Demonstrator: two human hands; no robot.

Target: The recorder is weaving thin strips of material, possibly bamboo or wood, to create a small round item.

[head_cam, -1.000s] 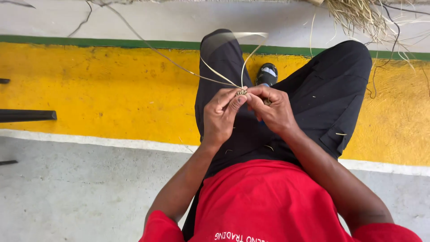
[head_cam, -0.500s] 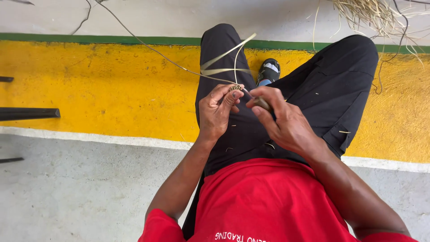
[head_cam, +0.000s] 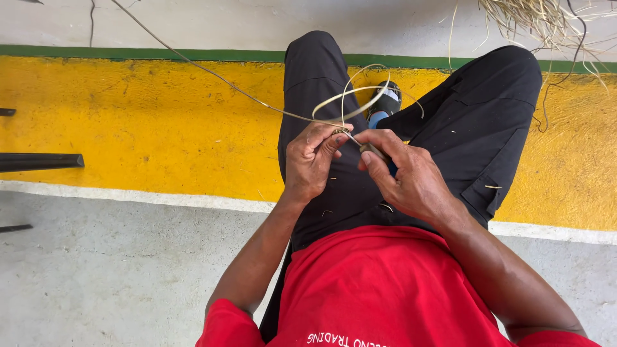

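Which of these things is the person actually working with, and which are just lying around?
In use:
- left hand, pinching a small woven knot
- right hand, holding a small pointed tool
- pale flat strips looping up from the knot

Lying about:
- heap of dry fibres, top right
- dark bar, far left

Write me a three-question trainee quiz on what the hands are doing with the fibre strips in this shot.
1. True or false: the left hand and the right hand meet at a small woven piece above the person's lap.
2. The pale looping strips rise from the hands towards which thing? A) the shoe B) the black bar C) the red shirt
3. Fill in: the floor band under the legs is painted ____.

Key: 1 true; 2 A; 3 yellow.
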